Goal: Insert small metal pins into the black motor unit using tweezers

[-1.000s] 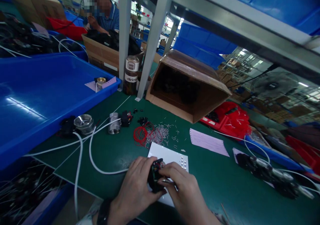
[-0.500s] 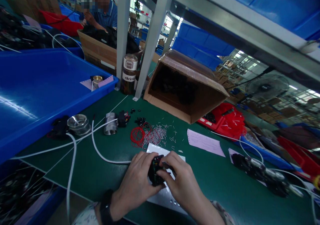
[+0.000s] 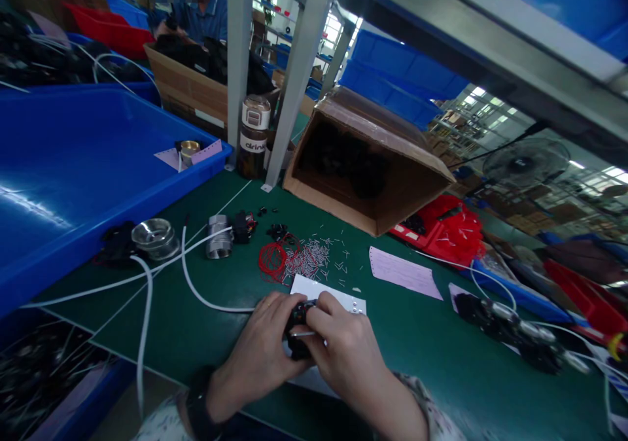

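Observation:
In the head view, my left hand point(image 3: 262, 346) is closed round a small black plastic housing point(image 3: 297, 346). Coloured wires showed in its open side a moment ago; fingers now cover most of it. A white cable point(image 3: 216, 307) runs in under my left hand from the left. Pinched in my right hand point(image 3: 338, 336) is a slim metal tool point(image 3: 303, 334), its thin end pointing left across the housing. Its exact kind is hidden by my fingers. Below both hands lies a white sheet point(image 3: 307, 285) with small shiny parts near its right edge.
Beyond the sheet lie scattered small metal pins point(image 3: 314, 258) and a red wire coil point(image 3: 271, 260). Metal valve bodies point(image 3: 218, 237) sit left, beside a blue tray point(image 3: 98, 166). A cardboard box point(image 3: 367, 215), drink bottle point(image 3: 254, 140) and pink paper point(image 3: 402, 272) stand or lie farther back.
My right hand has turned over the housing, and the tool's thin metal end now shows pointing left. My left hand has kept its hold on the housing. The view has shifted slightly.

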A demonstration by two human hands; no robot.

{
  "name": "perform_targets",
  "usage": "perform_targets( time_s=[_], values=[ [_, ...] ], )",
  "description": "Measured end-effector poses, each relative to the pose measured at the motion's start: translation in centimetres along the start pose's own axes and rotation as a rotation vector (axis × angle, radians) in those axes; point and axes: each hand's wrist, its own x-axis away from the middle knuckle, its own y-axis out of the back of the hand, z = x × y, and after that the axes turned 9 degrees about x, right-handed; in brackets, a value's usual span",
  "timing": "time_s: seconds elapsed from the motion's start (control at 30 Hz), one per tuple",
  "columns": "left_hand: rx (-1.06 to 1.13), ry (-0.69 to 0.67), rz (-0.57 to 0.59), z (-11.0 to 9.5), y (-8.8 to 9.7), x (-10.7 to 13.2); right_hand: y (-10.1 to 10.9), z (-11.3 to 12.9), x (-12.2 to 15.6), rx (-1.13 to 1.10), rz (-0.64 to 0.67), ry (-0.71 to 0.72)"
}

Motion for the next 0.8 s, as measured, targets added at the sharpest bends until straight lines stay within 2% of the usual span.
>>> perform_targets(
  time_s=[0.17, 0.3, 0.37, 0.47, 0.6, 0.7, 0.8],
  values=[
    [0.026, 0.014, 0.01, 0.5, 0.4, 0.2, 0.0, 0.9, -0.2, 0.23, -0.055, 0.073],
    [0.015, 0.019, 0.036, 0.6, 0.7, 0.3, 0.4, 0.8, 0.4, 0.258, -0.013, 0.103],
    [-0.014, 0.025, 0.032, 0.3, 0.6, 0.0, 0.6, 0.2, 0.7, 0.174, 0.014, 0.07],
    [-0.078, 0.037, 0.075, -0.5, 0.3, -0.9, 0.6, -1.2, 1.1, -0.1, -0.001, -0.044],
    [-0.177, 0.018, 0.146, -1.5, -0.3, -2.3, -0.1, -2.8, 2.1, -0.448, -0.119, -0.163],
    [-0.241, -0.001, 0.18, -1.9, -0.9, -2.8, -0.7, -3.4, 3.3, -0.515, -0.198, -0.241],
    [-0.284, -0.016, 0.209, -2.3, -1.5, -3.0, -1.0, -3.8, 4.1, -0.534, -0.213, -0.3]
  ],
)
